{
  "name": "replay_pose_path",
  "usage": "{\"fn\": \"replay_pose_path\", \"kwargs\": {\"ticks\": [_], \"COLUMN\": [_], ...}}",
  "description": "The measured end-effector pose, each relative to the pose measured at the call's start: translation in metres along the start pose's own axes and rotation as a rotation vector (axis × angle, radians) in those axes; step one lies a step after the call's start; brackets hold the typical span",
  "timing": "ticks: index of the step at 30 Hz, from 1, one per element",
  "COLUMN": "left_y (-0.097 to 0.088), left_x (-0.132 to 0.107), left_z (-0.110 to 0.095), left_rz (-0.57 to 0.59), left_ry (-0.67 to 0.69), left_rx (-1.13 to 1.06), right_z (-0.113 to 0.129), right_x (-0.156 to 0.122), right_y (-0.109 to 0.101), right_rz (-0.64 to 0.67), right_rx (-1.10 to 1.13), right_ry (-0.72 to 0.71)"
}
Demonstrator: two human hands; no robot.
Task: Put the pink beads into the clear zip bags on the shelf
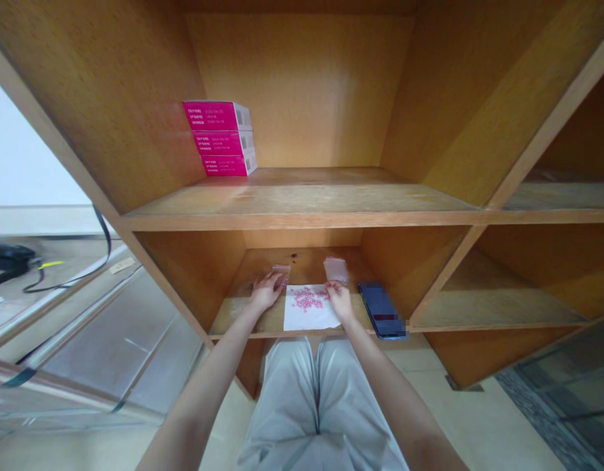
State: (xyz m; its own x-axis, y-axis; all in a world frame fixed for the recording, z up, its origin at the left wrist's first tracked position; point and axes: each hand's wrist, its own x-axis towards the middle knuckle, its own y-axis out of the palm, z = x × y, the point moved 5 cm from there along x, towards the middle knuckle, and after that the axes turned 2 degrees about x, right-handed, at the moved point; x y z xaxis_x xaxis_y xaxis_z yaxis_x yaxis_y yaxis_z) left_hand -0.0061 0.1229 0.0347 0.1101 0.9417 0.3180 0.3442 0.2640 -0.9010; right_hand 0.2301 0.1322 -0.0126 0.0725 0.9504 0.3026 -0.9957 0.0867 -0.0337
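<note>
My left hand [266, 292] lies on the lower shelf with its fingers apart, at the near edge of a small clear plastic bag [281, 269]. To its right, a white sheet of paper [302, 322] carries a spread of small pink-and-white pieces [309, 299], too small to name. At the sheet's right edge is my right hand [339, 301], thumb and fingertips brought together in a pinch. Whatever those fingertips hold is too small to make out. Just beyond them lies a second small clear plastic bag [336, 267].
A dark phone [381, 309] lies right of my right hand, reaching the shelf's front edge. Overhead, the upper shelf [306, 196] holds stacked pink boxes [220, 139] at left. Wooden side walls bound the compartment. Left of the cabinet are a metal-framed glass structure [115, 353] and a black cable [106, 242].
</note>
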Motion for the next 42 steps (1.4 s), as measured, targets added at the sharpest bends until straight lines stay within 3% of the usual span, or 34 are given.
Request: {"fn": "replay_pose_path", "kwargs": {"ticks": [6,13,19,23,30,34,37,42], "left_y": [0.003,0.007,0.010,0.011,0.001,-0.006,-0.007,0.004], "left_x": [0.004,0.010,0.013,0.014,0.020,0.021,0.016,0.001], "left_z": [0.004,0.006,0.010,0.018,0.037,0.041,0.037,0.024], "left_rz": [0.163,0.165,0.033,-0.094,-0.436,-0.567,-0.598,-0.494], "left_ry": [-0.002,-0.088,-0.046,-0.116,-0.267,-0.312,-0.350,-0.438], "left_rx": [0.008,-0.061,-0.146,-0.250,-0.730,-0.991,-1.222,-1.544], "right_z": [0.004,0.001,0.006,0.005,0.003,0.005,0.006,0.007], "right_x": [-0.001,-0.001,-0.002,-0.002,-0.001,-0.001,-0.002,-0.002], "right_y": [0.000,0.000,0.000,0.000,0.000,0.000,-0.001,-0.001], "right_rz": [0.004,0.011,0.008,0.008,0.007,0.008,0.002,-0.010], "right_rx": [-0.006,-0.005,-0.010,-0.012,-0.004,-0.003,-0.006,-0.012], "right_ry": [-0.004,0.000,0.005,0.019,0.030,0.018,0.027,0.028]}}
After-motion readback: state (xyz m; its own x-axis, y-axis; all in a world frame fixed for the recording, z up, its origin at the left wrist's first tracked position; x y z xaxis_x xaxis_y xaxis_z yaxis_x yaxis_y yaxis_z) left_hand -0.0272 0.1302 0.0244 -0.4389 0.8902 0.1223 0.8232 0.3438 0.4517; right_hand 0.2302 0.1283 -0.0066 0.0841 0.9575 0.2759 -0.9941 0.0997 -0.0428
